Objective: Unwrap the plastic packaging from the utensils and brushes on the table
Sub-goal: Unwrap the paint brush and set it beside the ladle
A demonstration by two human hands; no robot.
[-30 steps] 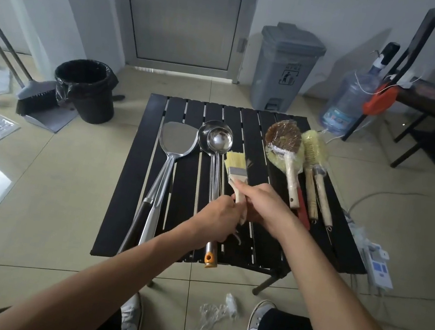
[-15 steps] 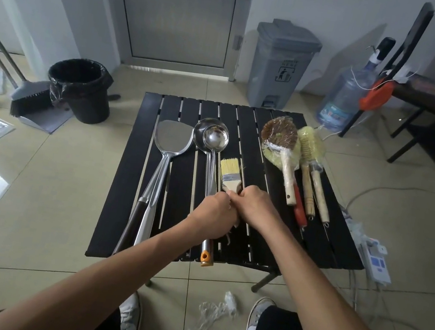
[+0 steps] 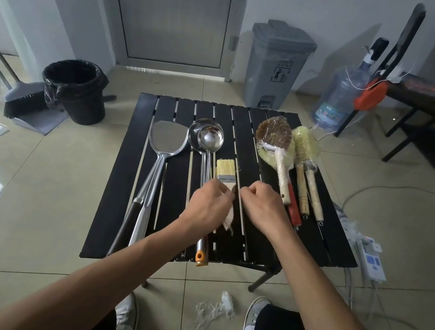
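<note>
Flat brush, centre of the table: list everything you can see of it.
The flat brush lies on the black slatted table, just right of the ladle handles, pale yellow bristles pointing away from the person, a shiny metal ferrule below them. Its handle is hidden under the left hand, which seems to grip it; crumpled whitish plastic shows beneath that hand. The right hand is curled close beside; whether it pinches wrap cannot be told.

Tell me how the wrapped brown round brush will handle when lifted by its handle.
The brown brush probably feels slippery: glossy plastic wrap covers its head and upper handle. It looks head-heavy, so held by the bare wooden end it may dip. It seems to rest on a red-handled brush, so lifting could shift that one.
</note>
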